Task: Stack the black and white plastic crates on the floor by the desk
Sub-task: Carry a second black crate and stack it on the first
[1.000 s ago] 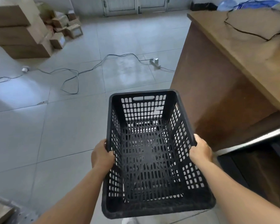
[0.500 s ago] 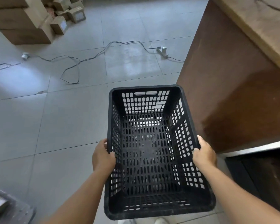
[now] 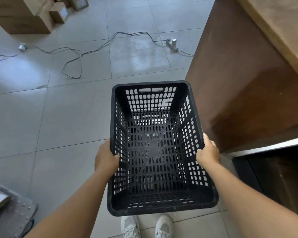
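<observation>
A black crate (image 3: 157, 148) fills the lower middle of the frame, open side up, held in the air above the floor (image 3: 67, 117). Its walls and bottom are perforated with rows of small slots, and the far wall has a long handle slot near its rim. The crate holds nothing; grey tile shows through the holes.

The left hand (image 3: 105, 156) clamps the crate's left rim, thumb hooked over the inside of the wall and fingers on the outside. The right hand (image 3: 208, 151) clamps the right rim the same way, thumb tip on the inner face. Both forearms run in from the bottom corners of the frame.

Just under the crate's near edge, at the bottom of the frame, are two white shoes (image 3: 146, 226) on the tiles.

To the right of the crate stands a brown desk (image 3: 244, 83), its side panel close to the crate's right wall, its lighter top running off the upper right corner.

In the upper part of the frame a cable (image 3: 93, 49) snakes across the floor to a power strip (image 3: 172, 44) near the desk. Cardboard boxes (image 3: 29, 16) are piled in the upper left corner. A grey riveted metal surface (image 3: 15, 213) sits in the lower left corner.
</observation>
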### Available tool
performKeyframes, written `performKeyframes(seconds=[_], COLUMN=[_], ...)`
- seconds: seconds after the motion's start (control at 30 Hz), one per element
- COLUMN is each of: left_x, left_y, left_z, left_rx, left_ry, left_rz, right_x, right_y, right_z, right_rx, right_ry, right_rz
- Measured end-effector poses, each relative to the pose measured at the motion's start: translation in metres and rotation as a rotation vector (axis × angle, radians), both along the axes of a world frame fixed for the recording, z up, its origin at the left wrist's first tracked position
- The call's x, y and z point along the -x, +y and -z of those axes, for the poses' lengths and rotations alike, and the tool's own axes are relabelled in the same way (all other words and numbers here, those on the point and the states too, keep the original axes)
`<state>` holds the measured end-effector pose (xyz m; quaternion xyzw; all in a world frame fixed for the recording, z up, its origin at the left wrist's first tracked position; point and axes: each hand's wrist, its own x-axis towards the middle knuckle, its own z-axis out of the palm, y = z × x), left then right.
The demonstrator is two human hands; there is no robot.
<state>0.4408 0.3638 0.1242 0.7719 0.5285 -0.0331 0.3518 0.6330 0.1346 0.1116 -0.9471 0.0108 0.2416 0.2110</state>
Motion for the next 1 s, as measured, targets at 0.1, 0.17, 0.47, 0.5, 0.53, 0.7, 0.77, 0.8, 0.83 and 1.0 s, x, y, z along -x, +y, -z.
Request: performKeyframes(seconds=[0.1, 0.17, 0.47, 0.5, 0.53, 0.7, 0.77, 0.8, 0.83, 1.0], left_x=[0.017, 0.03, 0.08, 0.084, 0.088, 0.104, 0.105, 0.105, 0.104, 0.094], left_y=[-0.031, -0.059, -0.121, -0.123, -0.123, -0.121, -0.119, -0.118, -0.118, -0.127], left_z=[-0.008, -0.011, -0.004, -0.004, -0.005, -0.005, -0.004, -0.004, -0.003, -0.003], left_rx=[-0.034, -0.092, 0.04, 0.017, -0.018, -0.213, -0.25, -0.267, -0.28, -0.308], left_ry=[0.15, 0.227, 0.211, 0.217, 0.219, 0.18, 0.181, 0.185, 0.186, 0.203], left_rz=[0.197, 0.441, 0.738, 0.746, 0.756, 0.804, 0.845, 0.862, 0.872, 0.859], right_x=[0.019, 0.037, 0.127, 0.137, 0.146, 0.169, 0.166, 0.163, 0.159, 0.145], right_y=[0.0, -0.004, -0.042, -0.047, -0.051, -0.066, -0.069, -0.069, -0.068, -0.07], right_z=[-0.008, -0.012, -0.019, -0.017, -0.015, -0.016, -0.016, -0.016, -0.017, -0.013], right_rx=[0.011, 0.068, 0.062, 0.059, 0.062, 0.142, 0.176, 0.196, 0.222, 0.262], right_ry=[0.055, 0.045, 0.199, 0.188, 0.168, -0.107, -0.131, -0.121, -0.108, -0.12], right_rz=[-0.067, -0.197, -0.682, -0.69, -0.701, -0.746, -0.727, -0.722, -0.731, -0.723])
